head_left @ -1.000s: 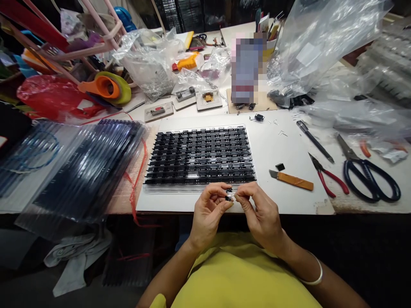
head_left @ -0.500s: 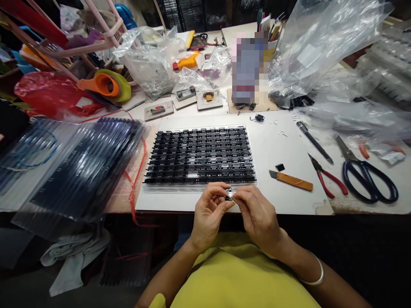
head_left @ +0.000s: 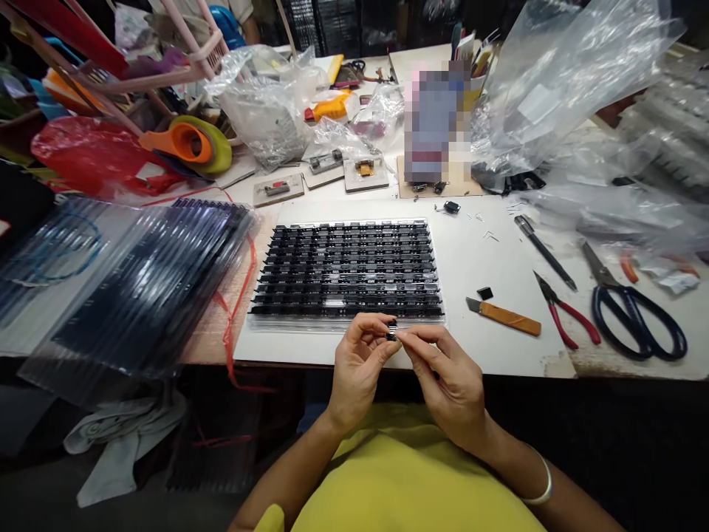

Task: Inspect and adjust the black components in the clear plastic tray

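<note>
Two hands pinch one small black electronic component (head_left: 392, 333) between their fingertips: left hand (head_left: 359, 369) and right hand (head_left: 447, 377) both gripping it, at the near edge of the white surface (head_left: 487, 251), just in front of the clear tray filled with rows of black components (head_left: 348, 270). Risks as I judge them: part is tiny and held over the edge, so a slip drops it into the lap or onto the floor. Too much pinch could bend its leads. The orange-handled utility knife (head_left: 505, 315) lies near right, blade exposed; a blind reach there could cut a finger.
</note>
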A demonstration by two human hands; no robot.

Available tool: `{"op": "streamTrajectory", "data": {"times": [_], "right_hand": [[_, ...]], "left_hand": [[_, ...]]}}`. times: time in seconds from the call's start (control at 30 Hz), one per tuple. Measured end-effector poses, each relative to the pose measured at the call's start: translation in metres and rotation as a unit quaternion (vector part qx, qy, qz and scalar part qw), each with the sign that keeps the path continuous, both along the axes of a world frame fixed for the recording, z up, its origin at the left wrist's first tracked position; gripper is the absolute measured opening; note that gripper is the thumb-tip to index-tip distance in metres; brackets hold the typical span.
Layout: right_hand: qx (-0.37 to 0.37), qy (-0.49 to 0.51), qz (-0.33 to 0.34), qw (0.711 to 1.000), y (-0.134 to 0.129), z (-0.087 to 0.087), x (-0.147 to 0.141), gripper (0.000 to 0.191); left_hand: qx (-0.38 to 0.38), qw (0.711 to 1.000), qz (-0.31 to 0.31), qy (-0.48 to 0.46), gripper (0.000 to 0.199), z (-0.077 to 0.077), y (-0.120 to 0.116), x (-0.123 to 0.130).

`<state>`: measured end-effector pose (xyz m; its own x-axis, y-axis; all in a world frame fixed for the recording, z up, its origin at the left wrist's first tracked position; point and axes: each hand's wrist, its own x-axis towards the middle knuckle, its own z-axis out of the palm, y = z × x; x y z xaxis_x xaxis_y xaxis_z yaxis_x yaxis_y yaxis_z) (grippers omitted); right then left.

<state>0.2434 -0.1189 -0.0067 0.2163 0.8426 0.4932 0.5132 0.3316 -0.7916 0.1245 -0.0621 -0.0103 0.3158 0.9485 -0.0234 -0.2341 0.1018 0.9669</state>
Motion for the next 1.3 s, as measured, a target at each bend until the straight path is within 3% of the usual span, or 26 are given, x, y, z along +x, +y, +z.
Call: {"op": "streamTrajectory", "data": {"times": [0.2, 0.9, 1.3], "right_hand": [[-0.066, 0.094, 0.008, 0.993, 0.0002, 0.0025, -0.0006, 0.034], [-0.093, 0.154, 0.033, 0.983, 0.0062, 0.0051, 0.0034, 0.025], [-0.086, 0.153, 0.008, 0.984, 0.0065, 0.002, 0.0049, 0.02]], "left_hand": [[-0.006, 1.0, -0.006, -0.016, 0.015, -0.0011, -0.0015, 0.0008], [-0.023, 0.999, -0.016, -0.016, 0.013, -0.0012, -0.0006, -0.0013], [0.0, 1.0, -0.022, -0.014, 0.014, -0.0018, 0.0001, 0.0005]]}}
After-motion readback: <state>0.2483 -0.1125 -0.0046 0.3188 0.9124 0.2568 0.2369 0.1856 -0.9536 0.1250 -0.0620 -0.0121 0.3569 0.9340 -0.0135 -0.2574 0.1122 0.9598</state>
